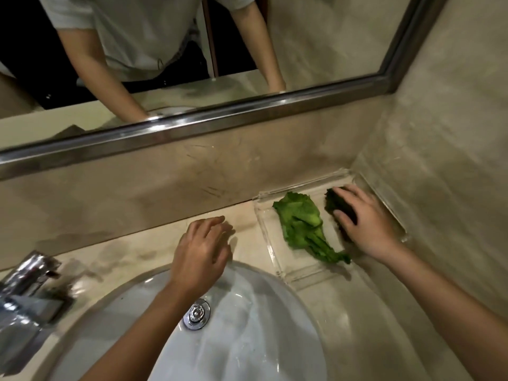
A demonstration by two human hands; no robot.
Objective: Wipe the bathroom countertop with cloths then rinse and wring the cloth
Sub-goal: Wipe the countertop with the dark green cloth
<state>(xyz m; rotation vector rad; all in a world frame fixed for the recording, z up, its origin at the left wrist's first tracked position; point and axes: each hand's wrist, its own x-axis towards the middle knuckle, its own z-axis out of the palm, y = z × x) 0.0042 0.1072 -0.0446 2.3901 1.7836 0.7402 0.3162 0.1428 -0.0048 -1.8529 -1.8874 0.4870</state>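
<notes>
The right hand [365, 224] is on the dark green cloth [333, 202]. This cloth sits in the back corner of a clear tray [268, 243] on the table [132, 254], close to the wall. The fingers [347, 191] bend over the top of the cloth and the thumb presses its near side, so the cloth is held between them. A light green cloth [302, 224] lies crumpled in the same tray, just beside the dark one, and nothing touches it. The left hand [202, 254] is over the table by the rim of the white sink [247, 339]. Its fingers are loose and a bit spread, and they hold nothing. I think both cloths are soft and light. They will likely bend and flop when picked up, so a corner may hang down and drag. It looks best to grab a cloth in the middle, in a bunch, with the whole hand. I cannot tell if the cloths are wet, but a wet one would be heavier and would drip. The tray looks hard and smooth and might slide if a cloth is tugged sideways, so lifting straight up seems safer. The tap [27, 292] at the left of the sink is there for rinsing.
</notes>
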